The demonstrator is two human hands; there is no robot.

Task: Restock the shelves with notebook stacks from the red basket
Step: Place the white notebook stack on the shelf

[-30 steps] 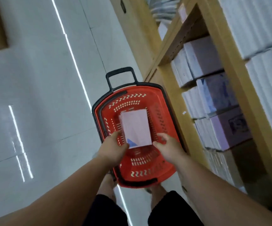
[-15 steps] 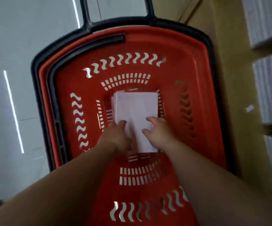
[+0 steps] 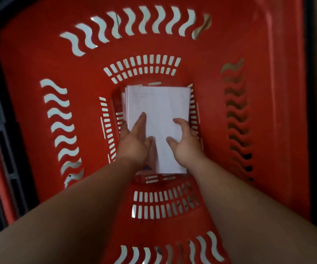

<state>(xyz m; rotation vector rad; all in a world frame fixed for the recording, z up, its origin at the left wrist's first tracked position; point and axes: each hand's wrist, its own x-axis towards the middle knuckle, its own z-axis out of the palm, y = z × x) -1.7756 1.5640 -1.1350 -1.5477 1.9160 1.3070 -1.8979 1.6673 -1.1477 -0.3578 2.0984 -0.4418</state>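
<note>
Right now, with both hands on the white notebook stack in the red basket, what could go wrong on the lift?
Both the left hand and right hand sit at the near end of the white notebook stack; the far end could droop or spill. The stack's left edges look staggered, so lower notebooks may slip into the slotted red plastic basket.

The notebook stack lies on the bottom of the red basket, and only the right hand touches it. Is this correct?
Not fully. Both hands touch it: the head view shows the left hand and the right hand on top of the notebook stack, which lies on the bottom of the red basket.
</note>
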